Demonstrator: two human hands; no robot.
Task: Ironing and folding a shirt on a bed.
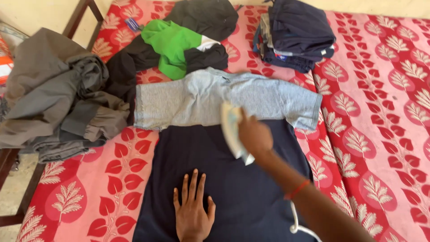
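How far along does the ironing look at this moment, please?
Done, it seems: a folded stack of dark clothes at the far edge of the bed. In hand: the right hand holds the iron above the navy garment, which the left hand presses flat. Apparently left: the grey T-shirt, a green-and-black heap, and crumpled grey clothes.

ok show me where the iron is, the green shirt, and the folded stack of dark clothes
iron (231, 130), head view, on its pale body beside the right hand.
green shirt (172, 45), head view, on its middle.
folded stack of dark clothes (298, 31), head view, on the top garment.
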